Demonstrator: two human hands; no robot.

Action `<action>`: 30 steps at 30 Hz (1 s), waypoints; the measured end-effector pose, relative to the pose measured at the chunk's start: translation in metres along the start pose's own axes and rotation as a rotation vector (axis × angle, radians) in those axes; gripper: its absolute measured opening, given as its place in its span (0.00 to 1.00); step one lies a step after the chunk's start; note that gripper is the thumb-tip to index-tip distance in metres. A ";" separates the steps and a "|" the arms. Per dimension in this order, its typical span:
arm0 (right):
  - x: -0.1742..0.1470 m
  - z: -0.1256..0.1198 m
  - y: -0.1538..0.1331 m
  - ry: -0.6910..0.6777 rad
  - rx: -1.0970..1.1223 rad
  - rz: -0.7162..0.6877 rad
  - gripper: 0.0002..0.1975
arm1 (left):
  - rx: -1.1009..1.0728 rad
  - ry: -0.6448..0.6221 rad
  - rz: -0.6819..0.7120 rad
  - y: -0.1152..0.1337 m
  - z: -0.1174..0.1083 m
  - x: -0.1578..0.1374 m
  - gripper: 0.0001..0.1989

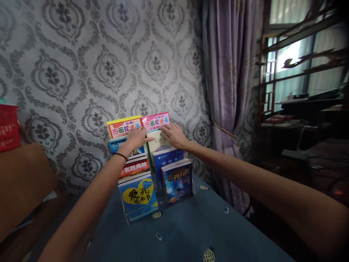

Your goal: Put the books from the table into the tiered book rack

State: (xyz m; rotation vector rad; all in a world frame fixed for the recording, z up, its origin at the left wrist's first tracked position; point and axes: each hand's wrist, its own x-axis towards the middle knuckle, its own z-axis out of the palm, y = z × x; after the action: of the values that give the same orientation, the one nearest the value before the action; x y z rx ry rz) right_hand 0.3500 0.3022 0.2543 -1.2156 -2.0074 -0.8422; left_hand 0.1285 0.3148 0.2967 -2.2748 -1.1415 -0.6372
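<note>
Two tiered rows of books stand side by side on a clear rack (pixel 125 214). My left hand (pixel 135 139), fingers stretched and thumb out to the right, rests near the top of a yellow-and-red picture book (pixel 117 128) at the back left. Below it come a blue book (pixel 115 146), a red-orange book (pixel 135 167) and a blue book with a yellow heart (pixel 139 196). My right hand (pixel 173 135) lies with extended fingers over a cream book (pixel 155 145), under a pink picture book (pixel 155 121). In front stand a blue book (pixel 170 159) and a dark-blue book (pixel 178 182).
A dark blue patterned cloth (pixel 185 225) covers the table. On the left are a cardboard box (pixel 24 182) and a red basket (pixel 8 127). Patterned wallpaper (pixel 89 72) is close behind the books. A purple curtain (pixel 229 91) and a wooden lattice shelf (pixel 265 72) are at right.
</note>
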 end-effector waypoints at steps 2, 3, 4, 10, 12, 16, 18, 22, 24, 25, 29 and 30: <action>-0.001 0.002 0.002 0.020 0.005 -0.016 0.20 | 0.021 -0.003 -0.002 -0.002 0.003 0.003 0.22; -0.002 0.003 0.003 0.027 0.010 -0.019 0.20 | 0.022 0.002 -0.007 -0.002 0.004 0.003 0.21; -0.002 0.004 0.003 0.032 0.018 -0.019 0.20 | 0.024 0.005 -0.015 -0.002 0.004 0.002 0.20; -0.001 0.008 0.005 0.061 0.043 -0.010 0.20 | 0.047 -0.019 -0.064 0.005 0.002 0.001 0.18; -0.002 0.009 0.005 0.074 0.043 -0.013 0.20 | 0.033 -0.035 -0.068 0.003 0.001 0.002 0.16; -0.003 0.010 0.006 0.102 0.056 -0.020 0.21 | -0.081 -0.044 -0.094 -0.007 0.000 0.008 0.14; -0.004 0.009 0.007 0.099 0.064 -0.021 0.21 | -0.140 -0.030 -0.097 -0.011 0.000 0.010 0.13; -0.004 0.008 0.007 0.087 0.089 -0.016 0.21 | -0.187 -0.017 -0.100 -0.013 0.001 0.011 0.13; -0.005 0.009 0.007 0.094 0.101 -0.008 0.21 | -0.193 -0.009 -0.108 -0.012 0.002 0.011 0.12; -0.005 0.009 0.008 0.099 0.104 -0.006 0.21 | -0.201 -0.004 -0.107 -0.012 0.001 0.012 0.12; -0.008 0.010 0.009 0.106 0.115 0.002 0.20 | -0.310 -0.086 -0.020 -0.015 -0.009 0.016 0.14; -0.008 0.010 0.009 0.100 0.120 0.003 0.20 | -0.349 -0.126 0.015 -0.018 -0.014 0.017 0.16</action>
State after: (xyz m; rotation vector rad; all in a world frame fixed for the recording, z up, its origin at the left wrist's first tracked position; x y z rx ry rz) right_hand 0.3597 0.3094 0.2438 -1.0873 -1.9464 -0.7544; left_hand 0.1207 0.3255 0.3218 -2.6476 -1.1431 -0.7451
